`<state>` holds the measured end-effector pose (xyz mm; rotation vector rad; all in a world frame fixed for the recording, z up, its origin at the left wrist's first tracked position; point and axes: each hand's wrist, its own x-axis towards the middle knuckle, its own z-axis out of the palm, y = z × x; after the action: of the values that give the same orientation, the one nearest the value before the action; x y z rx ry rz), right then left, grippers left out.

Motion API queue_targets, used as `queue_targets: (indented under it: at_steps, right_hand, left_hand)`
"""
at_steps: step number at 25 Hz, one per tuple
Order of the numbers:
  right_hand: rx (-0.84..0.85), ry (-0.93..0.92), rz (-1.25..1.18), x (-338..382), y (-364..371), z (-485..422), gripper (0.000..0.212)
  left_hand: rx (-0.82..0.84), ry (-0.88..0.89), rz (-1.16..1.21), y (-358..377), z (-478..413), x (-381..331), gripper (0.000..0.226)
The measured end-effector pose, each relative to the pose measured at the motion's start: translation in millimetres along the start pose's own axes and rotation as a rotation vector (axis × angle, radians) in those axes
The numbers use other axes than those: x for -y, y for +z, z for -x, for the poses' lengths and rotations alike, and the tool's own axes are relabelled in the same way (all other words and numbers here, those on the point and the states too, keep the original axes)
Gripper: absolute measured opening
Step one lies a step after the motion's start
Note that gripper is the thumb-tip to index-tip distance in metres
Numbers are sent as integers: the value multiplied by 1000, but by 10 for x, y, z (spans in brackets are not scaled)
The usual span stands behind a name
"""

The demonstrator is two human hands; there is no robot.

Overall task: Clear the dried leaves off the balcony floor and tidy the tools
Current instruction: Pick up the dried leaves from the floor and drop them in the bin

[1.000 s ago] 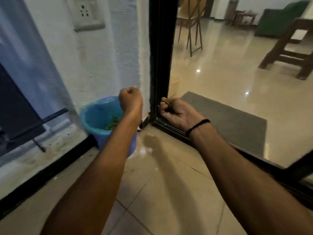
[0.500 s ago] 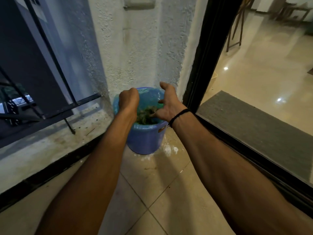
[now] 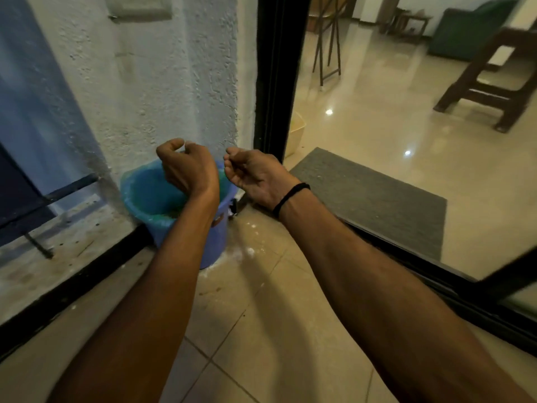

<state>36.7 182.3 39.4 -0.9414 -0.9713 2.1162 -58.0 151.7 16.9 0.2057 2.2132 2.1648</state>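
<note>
The tiled balcony floor (image 3: pixel 261 330) ran under both of your forearms, with white specks scattered near the corner. Ahead of you rose the rough white wall (image 3: pixel 162 91), and just to its right stood the black door frame (image 3: pixel 276 77), open onto a glossy indoor floor. A grey door mat (image 3: pixel 372 199) lay just inside the threshold. The blue bucket (image 3: pixel 139 193) stood on the tiles in the corner, against the wall and near the frame. Your left hand (image 3: pixel 189 170) hung over the bucket's mouth with its back to the camera and its fingers curled in to meet the thumb. I could not tell whether it held anything. Your right hand (image 3: pixel 257 177) hovered just beside the bucket's right rim, fingers loosely curled, nothing visible in them. A black wristband (image 3: pixel 290 194) circled that wrist. A small patch of greenish leaves (image 3: pixel 171 213) showed low inside the bucket, mostly hidden by your left wrist.
</note>
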Motion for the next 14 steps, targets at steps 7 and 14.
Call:
queue_targets:
  at_steps: [7,14]
  right_hand:
    - [-274,-257,149,800,-1018,838,18]
    - [-587,-439,246,1582,-2436,2288,7]
  left_hand:
    - [175,107,97,423,1179,-538,31]
    - [449,348,296,703,3207,-1090,16]
